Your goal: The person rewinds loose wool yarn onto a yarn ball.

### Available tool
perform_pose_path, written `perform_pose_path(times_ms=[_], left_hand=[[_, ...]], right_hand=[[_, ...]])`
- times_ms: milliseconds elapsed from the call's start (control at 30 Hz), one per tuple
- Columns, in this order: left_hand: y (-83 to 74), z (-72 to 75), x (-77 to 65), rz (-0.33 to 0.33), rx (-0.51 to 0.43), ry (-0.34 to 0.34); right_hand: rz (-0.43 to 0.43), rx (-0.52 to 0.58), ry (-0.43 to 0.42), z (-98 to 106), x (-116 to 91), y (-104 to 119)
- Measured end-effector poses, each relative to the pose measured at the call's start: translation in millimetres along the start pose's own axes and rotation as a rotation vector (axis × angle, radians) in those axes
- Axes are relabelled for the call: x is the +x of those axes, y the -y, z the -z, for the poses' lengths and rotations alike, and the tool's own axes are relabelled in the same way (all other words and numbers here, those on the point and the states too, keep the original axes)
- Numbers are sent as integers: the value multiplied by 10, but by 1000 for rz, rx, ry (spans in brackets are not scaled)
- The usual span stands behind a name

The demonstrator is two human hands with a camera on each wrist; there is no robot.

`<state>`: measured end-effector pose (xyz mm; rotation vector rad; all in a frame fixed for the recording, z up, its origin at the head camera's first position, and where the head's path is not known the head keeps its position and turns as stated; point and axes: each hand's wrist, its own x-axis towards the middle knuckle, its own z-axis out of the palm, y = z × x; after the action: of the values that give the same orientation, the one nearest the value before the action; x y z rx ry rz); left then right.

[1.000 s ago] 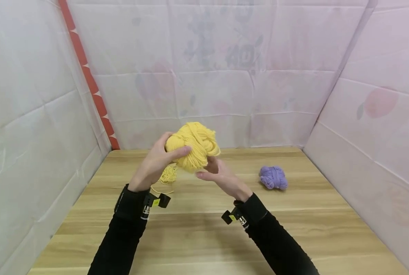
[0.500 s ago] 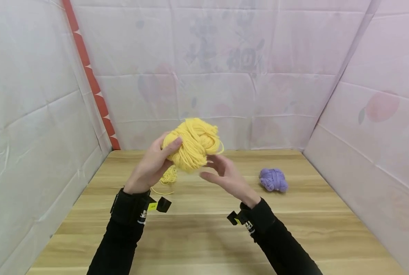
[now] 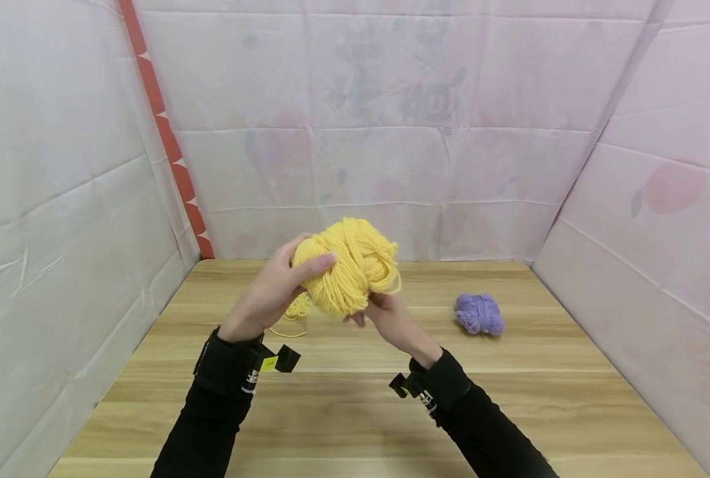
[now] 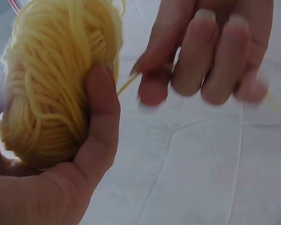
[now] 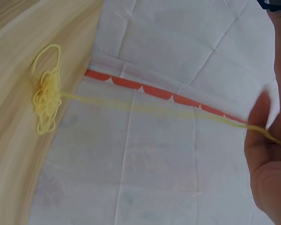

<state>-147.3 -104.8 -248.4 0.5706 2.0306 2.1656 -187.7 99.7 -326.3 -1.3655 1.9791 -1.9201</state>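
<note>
My left hand [image 3: 265, 292] grips a ball of yellow yarn [image 3: 352, 265] above the table, its thumb across the front of the ball. Just below the ball's right side is my right hand [image 3: 393, 322], its fingers partly hidden behind the ball in the head view. In the left wrist view, the curled fingers [image 4: 192, 61] of the right hand pinch a yellow strand that leads from the ball. A blurred stretch of yellow strand [image 5: 225, 122] spans from the hand to a loose heap of yellow yarn [image 5: 47, 96] on the table.
A purple yarn ball [image 3: 479, 315] lies on the right of the wooden table [image 3: 343, 411]. Pale sheeting [image 3: 379, 166] walls the table at the back and both sides. A red strip [image 3: 178, 172] runs down the back left corner.
The right hand's fingers, spread apart half a second ago, have closed in beneath the ball. The yellow ball has shifted slightly right and down in the head view, which itself moved a little.
</note>
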Motion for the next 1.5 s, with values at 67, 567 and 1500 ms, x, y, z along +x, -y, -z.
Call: perform_pose_path(times_ms=[67, 567, 1500], left_hand=[[-2, 29, 0, -4, 0, -17], [90, 13, -32, -22, -73, 99], [498, -48, 137, -304, 323, -518]], right_hand=[[26, 74, 14, 32, -13, -22], [-120, 115, -75, 200, -109, -108], [-76, -323, -124, 95, -282, -73]])
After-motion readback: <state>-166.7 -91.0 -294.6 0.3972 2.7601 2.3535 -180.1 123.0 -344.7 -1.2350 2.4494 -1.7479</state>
